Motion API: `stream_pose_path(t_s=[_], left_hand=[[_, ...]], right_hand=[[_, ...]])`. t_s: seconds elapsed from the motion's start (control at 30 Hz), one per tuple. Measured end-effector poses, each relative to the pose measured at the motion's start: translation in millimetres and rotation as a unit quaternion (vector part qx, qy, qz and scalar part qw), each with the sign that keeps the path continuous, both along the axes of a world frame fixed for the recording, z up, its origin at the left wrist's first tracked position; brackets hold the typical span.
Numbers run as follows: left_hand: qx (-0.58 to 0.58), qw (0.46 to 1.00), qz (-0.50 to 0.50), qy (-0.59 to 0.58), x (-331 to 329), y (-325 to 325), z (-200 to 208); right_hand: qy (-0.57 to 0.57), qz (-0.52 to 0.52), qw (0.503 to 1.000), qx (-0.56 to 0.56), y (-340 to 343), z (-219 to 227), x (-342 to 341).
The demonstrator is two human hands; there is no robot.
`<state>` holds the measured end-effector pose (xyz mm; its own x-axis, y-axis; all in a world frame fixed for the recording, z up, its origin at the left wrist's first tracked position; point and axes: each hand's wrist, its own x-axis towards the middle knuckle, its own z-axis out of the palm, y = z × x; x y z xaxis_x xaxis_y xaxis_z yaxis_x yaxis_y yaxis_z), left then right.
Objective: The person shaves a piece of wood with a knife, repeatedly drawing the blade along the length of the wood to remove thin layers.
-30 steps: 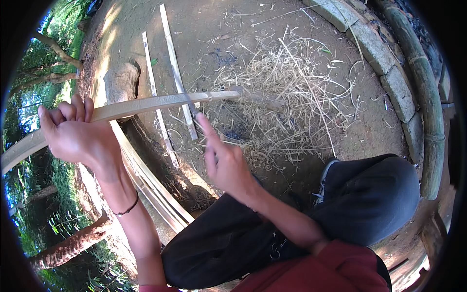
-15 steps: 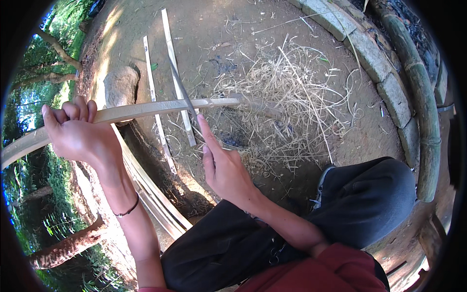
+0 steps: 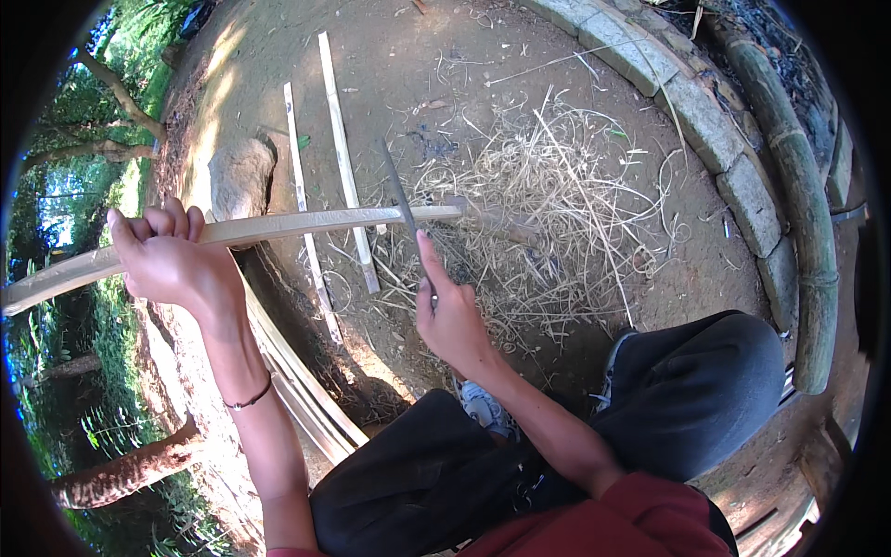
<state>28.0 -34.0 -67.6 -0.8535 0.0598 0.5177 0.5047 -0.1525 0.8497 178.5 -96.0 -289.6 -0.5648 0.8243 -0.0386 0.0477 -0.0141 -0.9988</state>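
Note:
My left hand (image 3: 167, 255) is wrapped round a long pale bamboo strip (image 3: 306, 222), which runs from the left rim to the middle of the view. In my right hand (image 3: 453, 320) is a knife (image 3: 397, 186) with a narrow dark blade; its handle is mostly hidden in my fist. The index finger lies stretched along the back of the knife. The blade crosses the strip close to its right end, touching it or very near it. Beyond that end, a heap of thin curled shavings (image 3: 557, 176) covers the ground.
Two more pale strips, a longer one (image 3: 340, 139) and a thinner one (image 3: 299, 176), lie on the dirt beside a rock (image 3: 239, 181). Further split strips (image 3: 302, 381) rest left of my leg. A stone block edging (image 3: 705, 111) and a thick bamboo pole (image 3: 794, 186) curve along the right.
The knife has moved right along the strip, nearer its end, and its blade stands a little more upright. My left hand keeps its hold. The whole view has shifted slightly.

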Motion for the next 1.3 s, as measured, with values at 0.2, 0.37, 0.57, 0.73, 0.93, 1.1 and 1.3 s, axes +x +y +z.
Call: stream_pose_path(t_s=[0.2, 0.37, 0.57, 0.73, 0.93, 1.1, 1.3], left_hand=[[-0.027, 0.999, -0.004, -0.022, -7, -18, 0], [-0.011, 1.0, -0.004, -0.003, 3, -17, -1], [0.036, 0.998, -0.037, -0.025, -9, -17, 1], [0.03, 0.998, -0.047, -0.006, 2, -12, 0], [0.01, 0.998, -0.058, 0.005, 17, -7, 0], [0.024, 0.991, -0.134, -0.006, 17, 3, 0], [0.043, 0.973, -0.222, -0.052, 11, 10, 7]], right_hand=[[0.089, 0.016, 0.994, 0.067, -18, 47, 1], [-0.009, 0.044, 0.999, 0.002, -19, -6, -1], [0.012, -0.028, 0.999, 0.045, -17, -2, -1], [0.091, -0.011, 0.993, 0.07, -16, 44, -1], [-0.082, -0.012, 0.996, -0.028, -6, -29, 6], [0.046, -0.027, 0.968, -0.246, 18, -56, 5], [0.386, 0.012, 0.692, -0.61, 81, -11, 45]])
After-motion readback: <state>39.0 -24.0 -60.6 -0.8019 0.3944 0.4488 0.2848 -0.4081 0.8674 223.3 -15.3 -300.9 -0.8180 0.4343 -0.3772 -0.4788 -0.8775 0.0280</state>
